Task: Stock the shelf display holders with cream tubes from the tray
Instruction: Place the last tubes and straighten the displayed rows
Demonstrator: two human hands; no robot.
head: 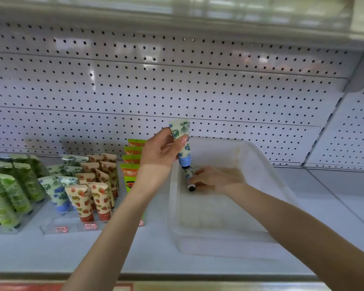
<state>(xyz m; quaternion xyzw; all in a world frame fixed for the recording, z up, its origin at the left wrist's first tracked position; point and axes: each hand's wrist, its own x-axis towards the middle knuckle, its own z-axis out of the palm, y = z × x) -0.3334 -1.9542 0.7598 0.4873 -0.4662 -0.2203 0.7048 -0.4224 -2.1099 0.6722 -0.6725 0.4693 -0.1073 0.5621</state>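
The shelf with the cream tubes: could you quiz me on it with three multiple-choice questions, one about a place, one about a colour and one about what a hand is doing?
1. Where does the tray stand?
A. left of the display holders
B. right of them
C. on the shelf above

2. What colour are the flowers on the tube in the left hand?
A. red
B. blue
C. yellow

3. What is the right hand doing?
A. resting flat on the shelf
B. pushing the pegboard
C. gripping a second tube that lies in the tray

Answers:
1 B: the stocked holders sit to the tray's left.
2 B: blue blossoms on a cream ground.
3 C: its fingers curl round the tube on the tray floor.
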